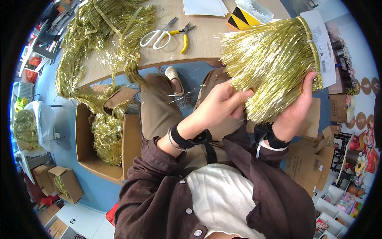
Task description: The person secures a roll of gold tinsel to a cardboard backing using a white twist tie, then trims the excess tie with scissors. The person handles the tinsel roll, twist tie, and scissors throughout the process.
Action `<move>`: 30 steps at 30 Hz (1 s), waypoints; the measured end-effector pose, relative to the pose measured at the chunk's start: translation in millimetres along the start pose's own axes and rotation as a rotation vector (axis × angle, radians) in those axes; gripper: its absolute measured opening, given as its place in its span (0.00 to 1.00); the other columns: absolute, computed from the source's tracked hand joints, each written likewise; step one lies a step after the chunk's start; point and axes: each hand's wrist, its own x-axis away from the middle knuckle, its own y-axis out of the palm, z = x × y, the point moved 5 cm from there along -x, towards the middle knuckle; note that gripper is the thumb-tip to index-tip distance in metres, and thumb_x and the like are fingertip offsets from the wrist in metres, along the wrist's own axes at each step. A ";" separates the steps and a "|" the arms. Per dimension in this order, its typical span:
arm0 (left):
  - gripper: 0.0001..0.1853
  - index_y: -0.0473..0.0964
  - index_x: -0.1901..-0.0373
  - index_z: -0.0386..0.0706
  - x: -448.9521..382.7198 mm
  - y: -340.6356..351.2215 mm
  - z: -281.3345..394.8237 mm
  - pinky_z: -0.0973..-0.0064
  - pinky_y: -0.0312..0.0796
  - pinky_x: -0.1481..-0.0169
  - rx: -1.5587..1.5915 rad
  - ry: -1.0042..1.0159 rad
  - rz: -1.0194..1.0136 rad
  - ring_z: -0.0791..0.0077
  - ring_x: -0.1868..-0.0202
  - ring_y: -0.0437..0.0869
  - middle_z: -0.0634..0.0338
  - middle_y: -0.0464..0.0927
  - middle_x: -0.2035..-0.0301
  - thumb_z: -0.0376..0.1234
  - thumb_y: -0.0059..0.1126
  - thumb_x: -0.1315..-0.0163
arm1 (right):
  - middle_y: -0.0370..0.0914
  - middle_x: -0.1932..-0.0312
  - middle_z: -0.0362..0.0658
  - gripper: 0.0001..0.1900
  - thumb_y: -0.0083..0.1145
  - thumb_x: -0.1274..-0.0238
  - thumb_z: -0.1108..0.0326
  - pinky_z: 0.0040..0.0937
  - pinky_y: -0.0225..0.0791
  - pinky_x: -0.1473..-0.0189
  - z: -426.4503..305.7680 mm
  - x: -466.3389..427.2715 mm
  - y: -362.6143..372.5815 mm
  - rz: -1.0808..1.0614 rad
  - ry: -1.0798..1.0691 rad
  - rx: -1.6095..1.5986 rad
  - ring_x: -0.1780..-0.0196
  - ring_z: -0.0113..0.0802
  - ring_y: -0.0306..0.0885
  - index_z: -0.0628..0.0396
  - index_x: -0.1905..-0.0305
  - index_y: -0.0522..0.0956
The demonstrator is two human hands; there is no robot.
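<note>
A thick bundle of gold tinsel fringe (268, 65) hangs from a white card (320, 44) on the right, with a braided gold band along the card. My right hand (298, 101) in the picture's right part is really my left hand (301, 98), which supports the bundle from beneath and beside the band. My right hand (226, 103) pinches strands at the fringe's lower left edge. More loose gold fringe (98, 33) lies over the table's left side and trails into a cardboard box. White-handled scissors (156, 37) and yellow-handled pliers (185, 37) rest on the table.
The wooden table's edge (179, 61) crosses before my knees. A cardboard box (131, 149) holding gold tinsel (107, 134) stands at left. White sheets (204, 7) and a yellow-black box (243, 18) lie at the table's far side. Cardboard boxes (304, 164) stand at right.
</note>
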 end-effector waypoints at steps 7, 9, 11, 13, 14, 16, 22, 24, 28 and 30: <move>0.14 0.78 0.60 0.46 47.1 -86.7 -45.7 0.86 0.55 0.76 -0.087 0.068 0.426 0.91 0.80 0.61 0.74 0.71 0.77 0.40 0.46 0.18 | 0.77 0.37 0.49 0.32 0.51 0.20 0.45 0.36 0.74 0.39 -22.3 -4.0 -17.0 0.241 -0.122 0.183 0.39 0.38 0.79 0.66 0.31 0.70; 0.15 0.78 0.61 0.46 75.3 -130.4 -57.7 0.85 0.53 0.78 -0.068 0.095 0.789 0.89 0.81 0.59 0.75 0.66 0.79 0.42 0.46 0.17 | 0.78 0.37 0.48 0.32 0.48 0.19 0.44 0.38 0.77 0.42 -30.2 1.9 -9.6 0.109 -0.177 0.248 0.41 0.39 0.81 0.63 0.31 0.70; 0.15 0.76 0.60 0.46 105.7 -171.7 -70.2 0.83 0.51 0.78 0.180 0.046 1.096 0.88 0.81 0.58 0.74 0.64 0.81 0.44 0.46 0.17 | 0.79 0.40 0.49 0.32 0.48 0.19 0.44 0.37 0.80 0.46 -30.3 -3.1 -13.9 0.153 -0.055 0.098 0.45 0.39 0.83 0.64 0.31 0.70; 0.15 0.75 0.59 0.46 122.9 -188.5 -68.2 0.83 0.52 0.78 0.230 0.124 1.110 0.88 0.81 0.59 0.73 0.62 0.82 0.45 0.47 0.18 | 0.79 0.40 0.48 0.31 0.50 0.19 0.45 0.37 0.79 0.45 -31.7 -8.5 -21.8 0.313 -0.094 0.077 0.44 0.38 0.83 0.64 0.31 0.70; 0.15 0.76 0.56 0.44 123.8 -189.6 -67.9 0.83 0.55 0.77 0.238 0.142 1.102 0.87 0.80 0.62 0.70 0.69 0.80 0.45 0.48 0.18 | 0.79 0.40 0.47 0.31 0.51 0.20 0.46 0.37 0.78 0.43 -31.6 -8.8 -22.9 0.336 -0.111 0.100 0.43 0.37 0.82 0.64 0.32 0.71; 0.14 0.76 0.51 0.43 111.8 -175.5 -58.6 0.86 0.57 0.75 -0.026 0.144 0.969 0.88 0.76 0.67 0.68 0.77 0.69 0.44 0.49 0.19 | 0.79 0.39 0.47 0.31 0.51 0.20 0.45 0.36 0.77 0.42 -28.5 -6.1 -20.0 0.290 -0.100 0.105 0.42 0.36 0.82 0.65 0.32 0.71; 0.30 0.62 0.30 0.42 25.8 -69.3 -20.8 0.80 0.76 0.58 -0.095 0.261 0.365 0.79 0.62 0.82 0.55 0.71 0.35 0.33 0.65 0.29 | 0.77 0.36 0.47 0.31 0.50 0.20 0.45 0.36 0.76 0.39 -17.5 6.5 7.0 0.018 -0.034 0.089 0.39 0.36 0.80 0.63 0.30 0.69; 0.41 0.55 0.25 0.41 4.7 -31.8 -20.6 0.77 0.78 0.55 -0.008 0.131 0.152 0.78 0.60 0.82 0.54 0.70 0.35 0.34 0.71 0.33 | 0.76 0.35 0.48 0.30 0.52 0.20 0.48 0.40 0.76 0.37 -3.9 3.5 9.1 0.066 0.018 -0.013 0.37 0.38 0.79 0.62 0.29 0.68; 0.14 0.75 0.51 0.35 -7.9 11.7 -31.5 0.81 0.71 0.68 0.000 -0.085 -0.222 0.83 0.71 0.78 0.66 0.80 0.68 0.37 0.62 0.25 | 0.76 0.34 0.49 0.30 0.54 0.21 0.50 0.41 0.76 0.37 13.0 -3.4 8.3 -0.034 0.080 -0.125 0.36 0.39 0.78 0.63 0.29 0.68; 0.13 0.77 0.61 0.39 -1.2 1.3 -41.0 0.83 0.61 0.72 -0.076 -0.132 -0.109 0.86 0.76 0.70 0.70 0.73 0.76 0.39 0.52 0.20 | 0.76 0.33 0.49 0.30 0.54 0.21 0.50 0.40 0.75 0.37 14.3 -7.5 0.7 -0.006 0.051 -0.106 0.37 0.40 0.79 0.64 0.29 0.68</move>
